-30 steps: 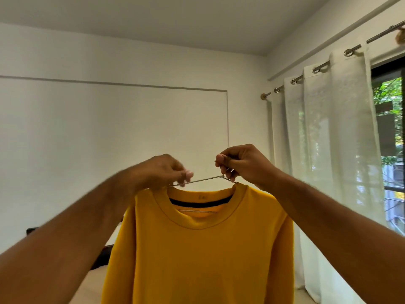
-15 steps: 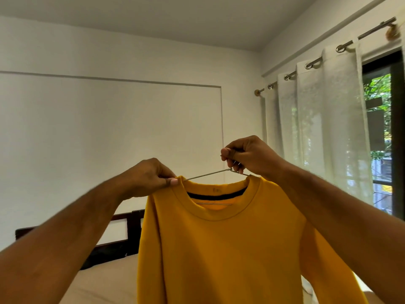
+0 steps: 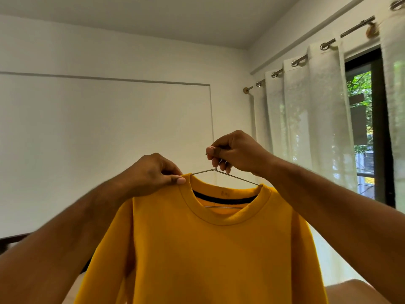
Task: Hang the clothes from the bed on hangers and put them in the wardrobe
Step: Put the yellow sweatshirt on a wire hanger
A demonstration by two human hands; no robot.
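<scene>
A yellow sweatshirt [image 3: 208, 255] hangs in front of me on a thin metal wire hanger [image 3: 237, 178], whose bars show above the collar and whose lower bar shows inside the neck opening. My right hand [image 3: 235, 153] grips the hanger's hook from above. At the garment's left shoulder, my left hand [image 3: 156, 173] pinches the collar edge between thumb and fingers. The sweatshirt's lower part runs out of view. No wardrobe is in sight.
A white wall with a recessed panel [image 3: 105, 137] fills the left. White curtains [image 3: 306, 119] on a metal rod [image 3: 311, 52] cover a dark-framed window [image 3: 366, 128] at right. A dark headboard edge [image 3: 13, 240] shows at far left.
My left hand went from the hanger wire to the collar at the left shoulder. The sweatshirt now sits squarer on the hanger, and my view has turned right and upward.
</scene>
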